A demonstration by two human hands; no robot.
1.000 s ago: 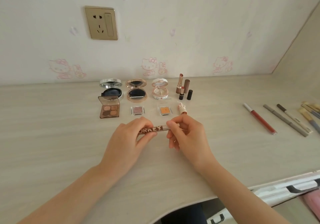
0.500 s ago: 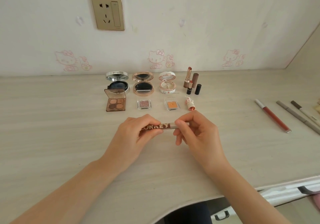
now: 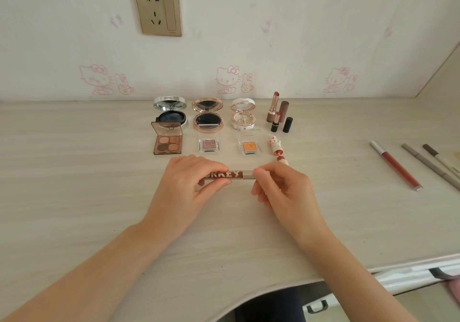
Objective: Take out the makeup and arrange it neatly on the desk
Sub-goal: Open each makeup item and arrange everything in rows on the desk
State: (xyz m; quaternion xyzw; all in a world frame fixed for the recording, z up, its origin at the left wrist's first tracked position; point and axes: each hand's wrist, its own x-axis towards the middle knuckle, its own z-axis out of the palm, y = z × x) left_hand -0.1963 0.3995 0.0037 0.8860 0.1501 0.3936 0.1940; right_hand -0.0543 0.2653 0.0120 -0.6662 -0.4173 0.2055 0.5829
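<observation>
A brown lip gloss tube (image 3: 230, 175) with white letters lies level just above the desk (image 3: 74, 197). My left hand (image 3: 185, 187) grips its left body, and my right hand (image 3: 278, 189) pinches its metallic cap end. Behind them, three open compacts (image 3: 208, 116) stand in a row. A brown eyeshadow palette (image 3: 168, 140), a pink single shadow (image 3: 209, 145) and an orange one (image 3: 249, 147) lie in front of them. Uncapped lipsticks (image 3: 277, 113) stand at the row's right, and a small pink lipstick (image 3: 275, 146) lies below them.
A red lip liner (image 3: 395, 165) and grey pencils (image 3: 428, 166) lie on the desk at the right. A wall socket (image 3: 156, 8) sits above the compacts. An open drawer (image 3: 410, 274) shows under the desk's front right edge.
The camera has tilted, so the scene sits lower and farther right in view. Both hands keep holding the tube in the same place before the palettes.
</observation>
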